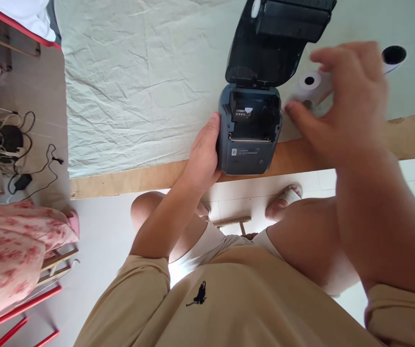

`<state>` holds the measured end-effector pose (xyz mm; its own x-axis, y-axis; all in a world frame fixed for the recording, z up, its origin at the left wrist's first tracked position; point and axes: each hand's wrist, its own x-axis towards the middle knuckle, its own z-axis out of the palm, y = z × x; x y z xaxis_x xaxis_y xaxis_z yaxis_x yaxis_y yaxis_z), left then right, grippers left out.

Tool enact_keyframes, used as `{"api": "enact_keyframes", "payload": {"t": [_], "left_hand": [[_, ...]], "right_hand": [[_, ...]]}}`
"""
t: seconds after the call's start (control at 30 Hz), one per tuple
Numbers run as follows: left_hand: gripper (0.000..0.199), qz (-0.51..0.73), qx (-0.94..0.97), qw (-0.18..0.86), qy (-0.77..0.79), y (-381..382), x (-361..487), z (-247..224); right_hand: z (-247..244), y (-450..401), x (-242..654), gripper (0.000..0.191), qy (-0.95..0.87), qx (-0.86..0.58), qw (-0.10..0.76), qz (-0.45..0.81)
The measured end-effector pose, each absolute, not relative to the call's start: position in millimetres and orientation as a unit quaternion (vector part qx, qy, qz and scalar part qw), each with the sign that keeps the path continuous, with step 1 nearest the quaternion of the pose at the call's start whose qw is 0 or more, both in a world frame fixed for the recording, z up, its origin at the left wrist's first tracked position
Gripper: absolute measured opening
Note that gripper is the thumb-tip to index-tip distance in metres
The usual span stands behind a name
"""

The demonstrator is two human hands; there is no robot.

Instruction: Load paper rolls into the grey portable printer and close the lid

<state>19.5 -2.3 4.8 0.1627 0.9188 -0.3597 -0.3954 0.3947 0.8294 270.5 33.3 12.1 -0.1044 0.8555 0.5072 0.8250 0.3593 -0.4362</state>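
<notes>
A dark grey label printer stands at the table's front edge with its black lid swung up and back. Its inner compartment shows a small white label and no roll. My left hand holds the printer by its left side. Right of the printer is a small white paper roll with a dark core hole. My right hand, slightly blurred, reaches around this roll with thumb and fingers apart; whether it touches the roll is unclear. Another white roll with a wide black core lies beyond my right hand.
A pale green cloth covers the table, with a bare wooden front edge. On the floor at left are tangled cables and a black adapter. Pink floral fabric hangs over a rack at lower left.
</notes>
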Motion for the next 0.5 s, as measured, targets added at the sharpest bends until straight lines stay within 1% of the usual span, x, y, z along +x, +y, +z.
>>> {"api": "enact_keyframes", "payload": {"t": [0.1, 0.17, 0.23, 0.33, 0.4, 0.5], "left_hand": [[0.056, 0.476, 0.296, 0.687, 0.461, -1, 19, 1], [0.057, 0.477, 0.297, 0.686, 0.462, -1, 20, 0], [0.058, 0.472, 0.288, 0.697, 0.457, -1, 20, 2], [0.051, 0.471, 0.27, 0.711, 0.447, -2, 19, 5], [0.048, 0.48, 0.265, 0.709, 0.444, -2, 19, 5], [0.052, 0.491, 0.264, 0.696, 0.453, 0, 21, 3]], "right_hand": [[5, 44, 260, 0.061, -0.709, -0.619, 0.328, 0.084], [3, 48, 265, 0.055, -0.704, -0.621, 0.327, 0.11], [3, 47, 272, 0.058, -0.704, -0.611, 0.341, 0.121], [5, 40, 275, 0.073, -0.706, -0.597, 0.354, 0.14], [5, 36, 274, 0.07, -0.718, -0.586, 0.346, 0.148], [4, 33, 271, 0.062, -0.724, -0.583, 0.34, 0.141]]}}
